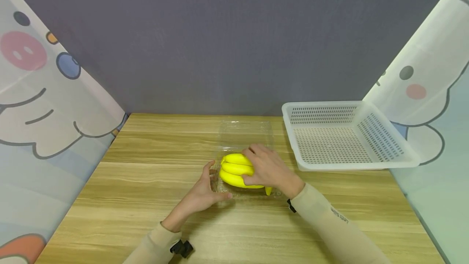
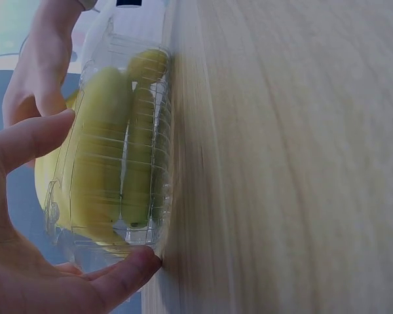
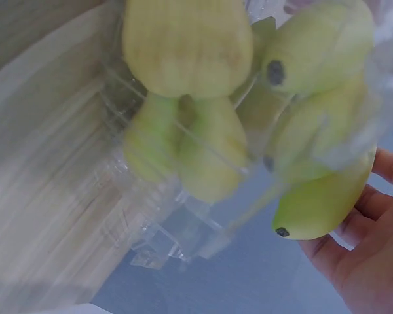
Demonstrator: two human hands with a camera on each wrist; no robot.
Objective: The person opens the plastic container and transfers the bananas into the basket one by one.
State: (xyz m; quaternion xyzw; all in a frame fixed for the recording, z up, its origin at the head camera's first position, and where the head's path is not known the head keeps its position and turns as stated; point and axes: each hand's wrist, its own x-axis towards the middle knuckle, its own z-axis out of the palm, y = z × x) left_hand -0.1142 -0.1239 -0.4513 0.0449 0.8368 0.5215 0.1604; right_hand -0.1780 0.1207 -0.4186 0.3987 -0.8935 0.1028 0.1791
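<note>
A bunch of yellow bananas (image 1: 236, 169) lies in an open clear plastic clamshell container (image 1: 245, 194), its lid (image 1: 245, 133) folded back toward the wall. From above, my right hand (image 1: 269, 168) grips the bunch, thumb on the near side and fingers over the far side. My left hand (image 1: 199, 194) holds the container's left end, thumb along the front edge and fingers at the left side. Through the clear wall in the left wrist view, more bananas (image 2: 101, 150) show beneath. The right wrist view shows dark banana tips and, on top, the bananas (image 3: 324, 203) by the fingers.
A white perforated plastic basket (image 1: 337, 146) stands at the back right of the wooden table (image 1: 146, 154). Behind the table rises a grey wall (image 1: 220, 52), with cartoon-printed curtains (image 1: 55, 105) at both sides.
</note>
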